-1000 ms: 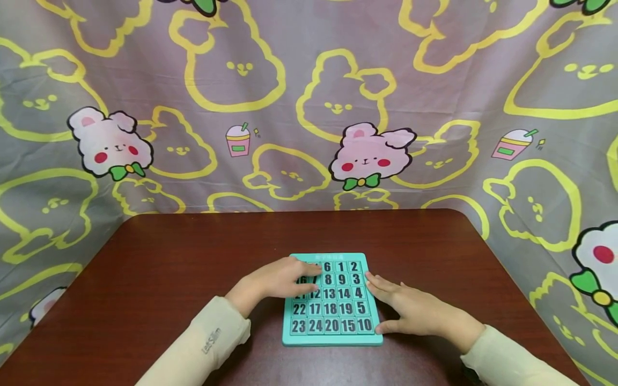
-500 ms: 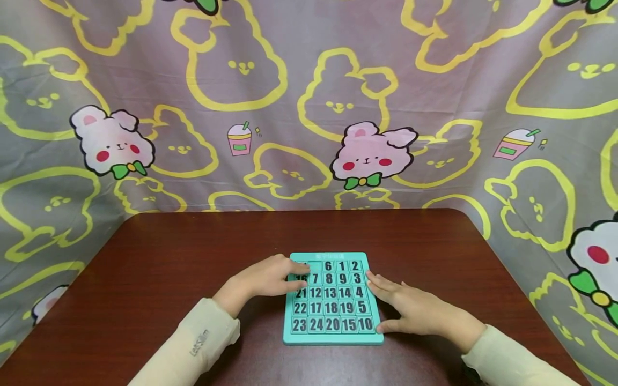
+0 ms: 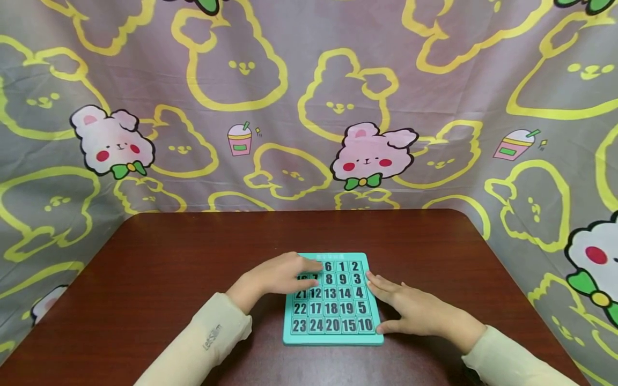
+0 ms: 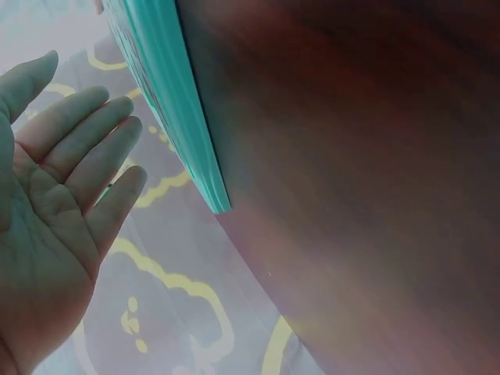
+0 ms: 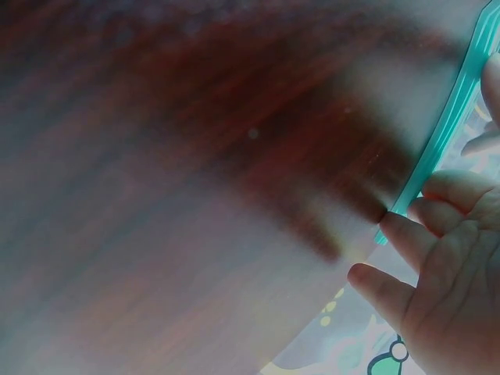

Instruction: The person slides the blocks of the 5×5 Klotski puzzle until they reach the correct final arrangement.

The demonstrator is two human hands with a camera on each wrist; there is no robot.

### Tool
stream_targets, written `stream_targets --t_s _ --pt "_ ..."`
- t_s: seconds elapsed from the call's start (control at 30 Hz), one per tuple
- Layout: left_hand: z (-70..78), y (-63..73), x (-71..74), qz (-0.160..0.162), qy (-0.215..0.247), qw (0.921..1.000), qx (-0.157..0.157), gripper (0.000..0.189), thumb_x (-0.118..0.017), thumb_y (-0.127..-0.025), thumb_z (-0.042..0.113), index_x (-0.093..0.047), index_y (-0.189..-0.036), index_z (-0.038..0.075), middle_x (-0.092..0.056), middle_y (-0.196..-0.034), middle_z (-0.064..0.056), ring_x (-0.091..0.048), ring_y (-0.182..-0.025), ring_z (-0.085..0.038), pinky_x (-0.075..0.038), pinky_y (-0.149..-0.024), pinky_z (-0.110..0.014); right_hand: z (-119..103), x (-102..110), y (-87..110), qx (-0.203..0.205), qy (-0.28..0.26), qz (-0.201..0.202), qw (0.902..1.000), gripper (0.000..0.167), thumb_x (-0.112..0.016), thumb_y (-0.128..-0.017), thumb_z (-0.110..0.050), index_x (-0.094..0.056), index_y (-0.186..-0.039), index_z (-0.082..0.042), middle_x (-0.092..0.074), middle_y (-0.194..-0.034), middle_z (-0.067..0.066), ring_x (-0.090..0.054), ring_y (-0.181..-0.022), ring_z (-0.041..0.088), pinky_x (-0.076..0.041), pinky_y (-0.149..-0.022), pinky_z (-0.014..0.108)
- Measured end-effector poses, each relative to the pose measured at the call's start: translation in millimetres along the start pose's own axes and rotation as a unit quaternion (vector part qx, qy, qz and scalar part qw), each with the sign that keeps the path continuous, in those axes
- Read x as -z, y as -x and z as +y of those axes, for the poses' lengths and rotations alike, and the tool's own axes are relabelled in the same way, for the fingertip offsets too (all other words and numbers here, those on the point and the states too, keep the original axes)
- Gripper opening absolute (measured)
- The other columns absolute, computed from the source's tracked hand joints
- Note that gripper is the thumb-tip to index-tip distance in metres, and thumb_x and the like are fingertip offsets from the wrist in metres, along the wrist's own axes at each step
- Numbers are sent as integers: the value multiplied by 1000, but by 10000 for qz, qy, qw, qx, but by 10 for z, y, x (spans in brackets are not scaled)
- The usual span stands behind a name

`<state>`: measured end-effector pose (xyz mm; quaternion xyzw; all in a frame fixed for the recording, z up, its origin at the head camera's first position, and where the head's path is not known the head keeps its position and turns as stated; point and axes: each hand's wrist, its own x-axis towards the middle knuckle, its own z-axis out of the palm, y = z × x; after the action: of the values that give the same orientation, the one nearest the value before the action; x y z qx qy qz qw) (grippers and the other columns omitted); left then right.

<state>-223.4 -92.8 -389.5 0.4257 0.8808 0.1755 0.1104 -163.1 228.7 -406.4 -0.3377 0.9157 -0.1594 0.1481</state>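
A turquoise number slide puzzle (image 3: 333,339) with black-numbered tiles lies flat on the table. My left hand (image 3: 280,273) reaches over its upper left corner, index fingertip beside the 6 tile (image 3: 328,266), thumb near the 7 tile. The tiles under those fingers are mostly hidden. In the left wrist view the left hand (image 4: 62,180) has its fingers extended beside the puzzle's edge (image 4: 176,86). My right hand (image 3: 415,308) rests against the puzzle's right side, fingers near the upper part, thumb by the 10 tile. The right wrist view shows its fingertips (image 5: 391,223) along the turquoise edge.
A dark red-brown wooden table (image 3: 145,268) bears the puzzle. Behind it and at both sides hangs a curtain (image 3: 289,64) printed with cartoon rabbits and yellow outlines.
My left hand drew back to the left, showing a gap beside the 6 tile half a second ago, then came back right and now covers that spot. The right hand stays in place.
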Motion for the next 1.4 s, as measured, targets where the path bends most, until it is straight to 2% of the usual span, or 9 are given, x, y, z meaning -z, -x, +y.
stream_targets --t_s 0.07,0.2,0.37,0.57,0.77,1.03,1.1,1.2,1.4 --pt "27 -61 -1 -44 -20 10000 1 42 -59 -100 30 -60 -138 12 -63 -138 -1 -63 -119 -12 -51 -102 -34 2 -3 3 -13 11 6 10000 94 -62 -86 -65 -35 -154 -6 -20 -166 13 -37 -146 34 -34 -106 70" --pt "61 -164 -13 -134 -65 9999 41 45 -60 -99 32 -59 -139 13 -61 -140 0 -58 -127 -10 -49 -105 -33 3 -8 5 -7 -16 21 10000 94 -62 -86 -65 -35 -154 -6 -20 -166 13 -35 -146 34 -34 -105 71" --pt "90 -229 -42 -266 -175 9995 32 45 -58 -100 35 -58 -141 15 -59 -142 1 -56 -131 -12 -47 -107 -32 5 -3 3 21 -60 6 10000 95 -61 -86 -66 -34 -155 -6 -19 -166 13 -35 -146 35 -33 -105 72" --pt "94 -202 -55 -367 -147 9992 89 45 -55 -102 34 -56 -142 15 -57 -144 0 -55 -132 -14 -47 -107 -32 9 4 1 60 -88 -44 9999 94 -60 -87 -65 -32 -155 -7 -17 -167 12 -32 -148 35 -33 -105 72" --pt "40 -118 -44 -266 -24 9995 160 44 -57 -101 32 -58 -140 13 -58 -143 -2 -53 -134 -15 -47 -108 -35 9 3 0 49 -52 -29 10000 94 -60 -86 -65 -33 -155 -6 -18 -166 12 -33 -148 35 -33 -105 72" --pt "-27 -18 -44 -130 33 9997 192 43 -58 -100 31 -60 -139 12 -59 -141 -2 -61 -123 -11 -50 -102 -33 9 2 14 72 -36 -10 10000 93 -62 -87 -63 -34 -155 -6 -18 -166 13 -34 -147 35 -33 -105 72" --pt "-33 -5 -42 -108 57 9997 210 43 -58 -100 31 -60 -139 13 -60 -141 -1 -63 -112 -7 -51 -99 -31 11 0 16 88 -18 2 10000 93 -62 -87 -63 -34 -155 -6 -18 -166 14 -33 -147 35 -33 -105 72" --pt "-32 -2 -32 -92 58 9998 181 42 -59 -100 30 -60 -138 13 -60 -140 -1 -62 -86 -5 -52 -91 -28 11 -3 16 111 10 20 9999 93 -61 -87 -63 -34 -155 -6 -19 -166 14 -32 -147 36 -33 -105 72" --pt "-2 -36 -18 -80 16 10000 45 42 -59 -100 30 -61 -137 12 -62 -138 -2 -59 -70 -3 -52 -94 -27 5 -3 14 66 -39 11 10000 94 -61 -87 -64 -34 -155 -6 -18 -166 13 -33 -147 35 -32 -105 72"
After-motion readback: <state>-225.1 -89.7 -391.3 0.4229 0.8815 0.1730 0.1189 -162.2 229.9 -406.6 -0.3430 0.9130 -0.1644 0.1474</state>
